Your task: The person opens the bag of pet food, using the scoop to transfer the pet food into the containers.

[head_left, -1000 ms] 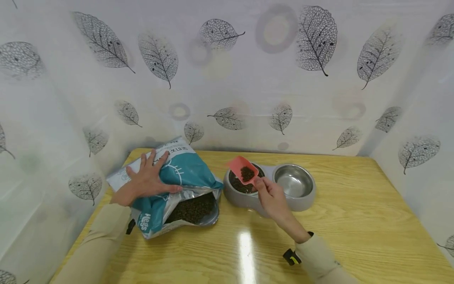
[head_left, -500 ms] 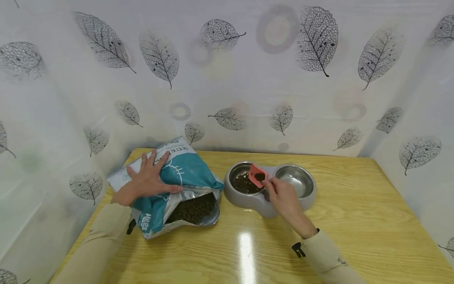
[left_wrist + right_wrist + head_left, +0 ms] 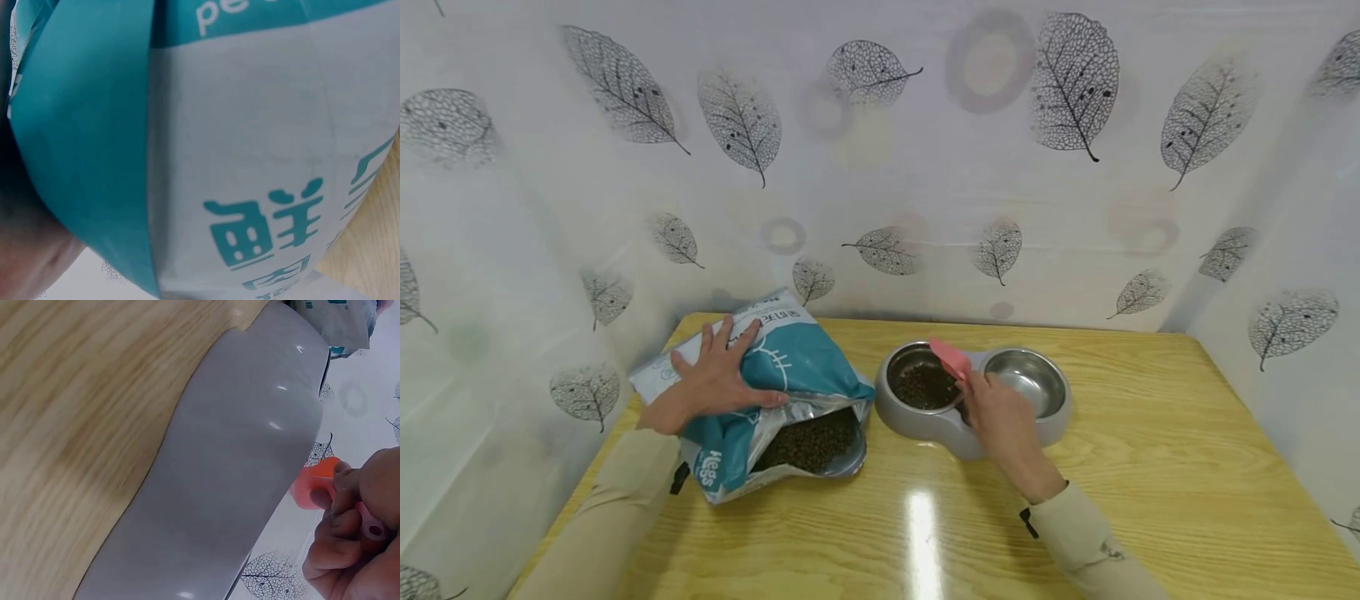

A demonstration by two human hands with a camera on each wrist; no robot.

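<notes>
My left hand (image 3: 718, 379) lies spread on top of a teal and white pet food bag (image 3: 801, 354), thumb along the torn silvery opening. Brown kibble (image 3: 812, 442) shows inside the mouth of the bag, which lies on its side. With curled fingers my right hand (image 3: 1006, 425) grips the handle of a small pink scoop (image 3: 950, 358). The scoop is tipped on edge over the left steel bowl (image 3: 891, 392), where kibble covers the bottom. In the right wrist view the fingers wrap the scoop's (image 3: 306, 489) handle, beside the grey bowl stand (image 3: 231, 437).
The right steel bowl (image 3: 1030, 379) of the double stand has a bare, shiny bottom. Both bowls and the bag rest on a wooden table (image 3: 1165, 467). A leaf-patterned sheet (image 3: 917, 167) hangs behind and along the sides.
The right hand has moved the scoop to the right across the left bowl and turned it from level, with kibble in view, to on edge. The left hand and bag have stayed put.
</notes>
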